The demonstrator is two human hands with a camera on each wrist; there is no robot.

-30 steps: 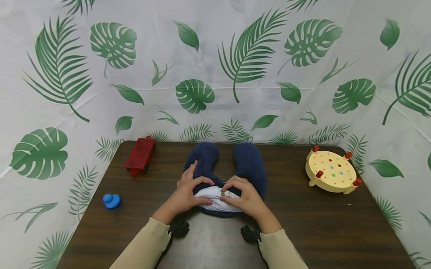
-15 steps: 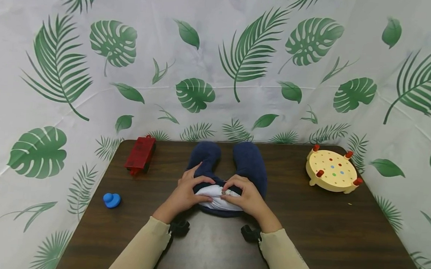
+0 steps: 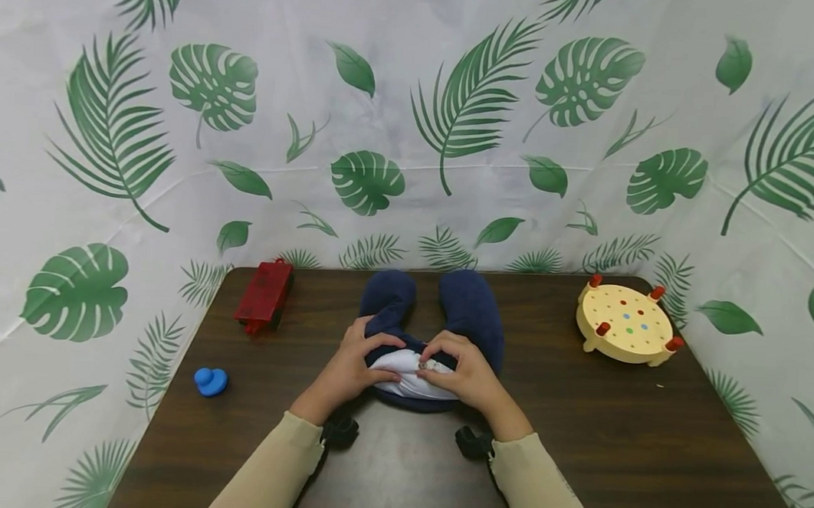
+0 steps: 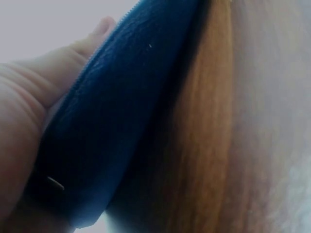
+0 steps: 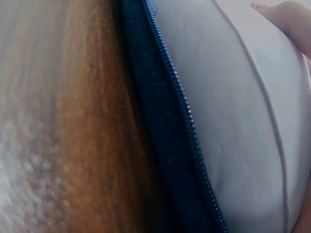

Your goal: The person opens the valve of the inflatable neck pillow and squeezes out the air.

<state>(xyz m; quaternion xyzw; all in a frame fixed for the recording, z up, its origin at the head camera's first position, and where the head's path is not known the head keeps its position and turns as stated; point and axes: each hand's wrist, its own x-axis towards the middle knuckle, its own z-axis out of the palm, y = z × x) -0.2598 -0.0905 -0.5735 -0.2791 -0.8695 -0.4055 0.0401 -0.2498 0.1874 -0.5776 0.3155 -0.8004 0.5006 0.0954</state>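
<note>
In the head view a navy U-shaped neck pillow (image 3: pixel 472 303) lies mid-table, its two arms pointing away from me. Along its near curve the zipped cover gapes, and a white inner (image 3: pixel 394 364) bulges out. My left hand (image 3: pixel 346 362) grips the left side, thumb on the white inner and fingers over the navy cover. On the right, my right hand (image 3: pixel 468 372) has thumb and index finger curled about a small greyish round piece (image 3: pixel 423 365) on the inner. The right wrist view shows the open zipper (image 5: pixel 182 102) beside the white inner; the left wrist view shows navy fabric (image 4: pixel 112 107) against my hand.
A red box-like toy (image 3: pixel 264 292) stands at the back left, with a blue knobbed piece (image 3: pixel 210 381) nearer me. At the back right sits a round yellow pegged toy (image 3: pixel 626 324) with red-tipped posts. Behind the brown table (image 3: pixel 645 451) hangs a leaf-patterned cloth (image 3: pixel 276 109).
The pillow's left arm has been drawn slightly to the right, and my left fingers have drawn in over it. My right hand stays nearly in place.
</note>
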